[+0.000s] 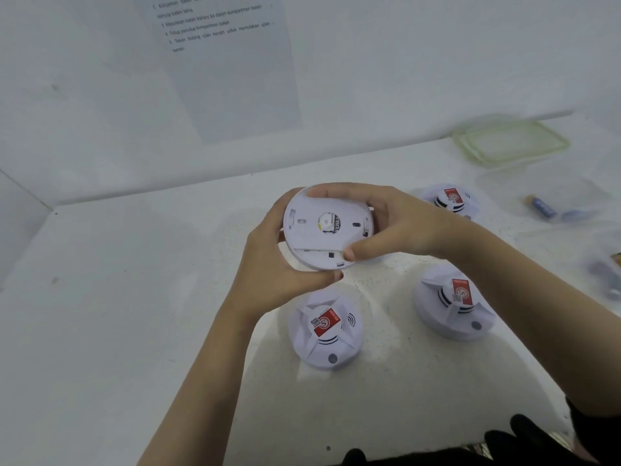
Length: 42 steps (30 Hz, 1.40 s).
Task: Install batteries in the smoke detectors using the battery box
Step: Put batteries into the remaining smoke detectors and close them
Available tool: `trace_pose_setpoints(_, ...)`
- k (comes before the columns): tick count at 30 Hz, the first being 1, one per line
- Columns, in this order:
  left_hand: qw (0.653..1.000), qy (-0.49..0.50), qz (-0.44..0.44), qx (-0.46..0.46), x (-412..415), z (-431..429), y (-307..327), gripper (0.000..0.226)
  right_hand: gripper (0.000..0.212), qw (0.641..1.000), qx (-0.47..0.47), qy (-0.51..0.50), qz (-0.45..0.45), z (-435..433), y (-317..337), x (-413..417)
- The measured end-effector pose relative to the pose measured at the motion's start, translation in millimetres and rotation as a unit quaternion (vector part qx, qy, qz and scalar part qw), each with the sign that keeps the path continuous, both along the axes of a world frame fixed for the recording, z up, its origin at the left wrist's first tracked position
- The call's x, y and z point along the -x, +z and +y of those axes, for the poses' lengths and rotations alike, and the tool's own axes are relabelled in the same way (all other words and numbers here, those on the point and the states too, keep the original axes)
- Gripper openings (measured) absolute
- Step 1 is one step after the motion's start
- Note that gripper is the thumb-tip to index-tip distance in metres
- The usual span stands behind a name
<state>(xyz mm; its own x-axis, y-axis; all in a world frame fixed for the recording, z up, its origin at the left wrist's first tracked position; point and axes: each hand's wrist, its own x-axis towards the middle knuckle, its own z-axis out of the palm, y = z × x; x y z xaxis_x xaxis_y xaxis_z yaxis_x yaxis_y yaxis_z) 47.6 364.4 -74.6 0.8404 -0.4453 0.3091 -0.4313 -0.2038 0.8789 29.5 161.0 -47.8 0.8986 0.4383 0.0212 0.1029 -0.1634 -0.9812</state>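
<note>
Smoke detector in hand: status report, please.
Left hand and right hand grip smoke detector, back facing camera. Three more detectors on table. Nothing blocks.

A white table [134, 297] is carrying everything, running back to a white wall. Three units are sitting on it, domes up and red labels showing: a near detector [325, 331] at the middle, a right detector [453, 304] well apart to its right, and a far detector [450, 200] beyond that, toward the wall. At the far right a green-rimmed lid [510, 142] is lying flat. Just nearer, a clear box [571, 186] is resting, holding a blue battery [541, 206]. Blurred small items [610, 284] are lying at the right edge.
</note>
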Motion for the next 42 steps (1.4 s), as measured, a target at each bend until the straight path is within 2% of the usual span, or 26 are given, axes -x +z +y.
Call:
trace_pose_setpoints(4, 1.000, -0.002, -0.004, -0.002, -1, -2, -1, 0.099, 0.078, 0.997, 0.046, -0.001, -0.054, 4, 3, 2)
trace_pose_setpoints(7, 1.000, -0.010, 0.010, -0.012, -2, -2, 0, 0.111, 0.077, 0.997, 0.055, -0.001, -0.059, 5, 2, 2)
trace_pose_setpoints(12, 0.999, 0.013, -0.010, -0.036, 3, -6, 0, 0.094, 0.075, 0.999, 0.033, 0.017, -0.026, 2, 1, 3)
trace_pose_setpoints(17, 0.999, 0.021, -0.020, -0.034, 6, -6, -1, 0.090, 0.076, 0.999, 0.032, 0.031, -0.024, 0, 2, 3)
trace_pose_setpoints(35, 1.000, -0.003, -0.016, -0.025, 11, -5, -1, 0.083, 0.075, 0.995, 0.044, 0.085, -0.006, -2, 5, 3)
trace_pose_setpoints(39, 1.000, 0.001, -0.019, -0.023, 11, -5, -1, 0.085, 0.079, 0.995, 0.067, 0.074, -0.010, -2, 5, 2)
trace_pose_setpoints(42, 0.999, 0.003, -0.035, -0.021, 11, -6, 1, 0.089, 0.078, 0.990, 0.115, 0.066, -0.052, 3, 8, 3)
